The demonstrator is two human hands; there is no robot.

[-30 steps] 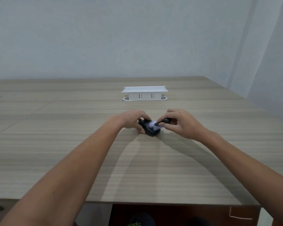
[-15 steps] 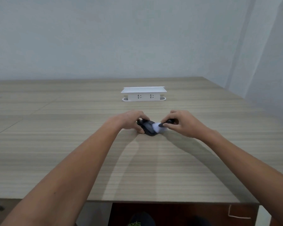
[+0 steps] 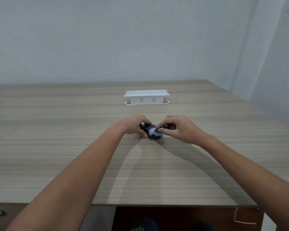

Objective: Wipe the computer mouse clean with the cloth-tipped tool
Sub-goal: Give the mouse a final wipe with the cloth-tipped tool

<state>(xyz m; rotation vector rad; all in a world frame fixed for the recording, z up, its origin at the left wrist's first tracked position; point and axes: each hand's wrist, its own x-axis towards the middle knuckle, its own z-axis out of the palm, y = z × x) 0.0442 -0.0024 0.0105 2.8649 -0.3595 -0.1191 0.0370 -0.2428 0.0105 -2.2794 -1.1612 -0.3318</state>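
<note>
A black computer mouse [image 3: 148,128] lies on the wooden table [image 3: 73,147], a little beyond the middle. My left hand [image 3: 133,125] grips it from the left side and holds it down. My right hand [image 3: 180,128] pinches the dark handle of the cloth-tipped tool [image 3: 165,126]. The tool's pale cloth tip [image 3: 153,131] rests on the top of the mouse, over its near half. The far side of the mouse is hidden by my left fingers.
A white socket box [image 3: 146,97] stands on the table behind my hands. The table's front edge [image 3: 157,205] runs close to me, with dark space and a shoe below. The right edge of the table slants away by the wall.
The cloth tip has slid across the mouse top, to the right half a second ago and now back left. My left hand keeps its grip.
</note>
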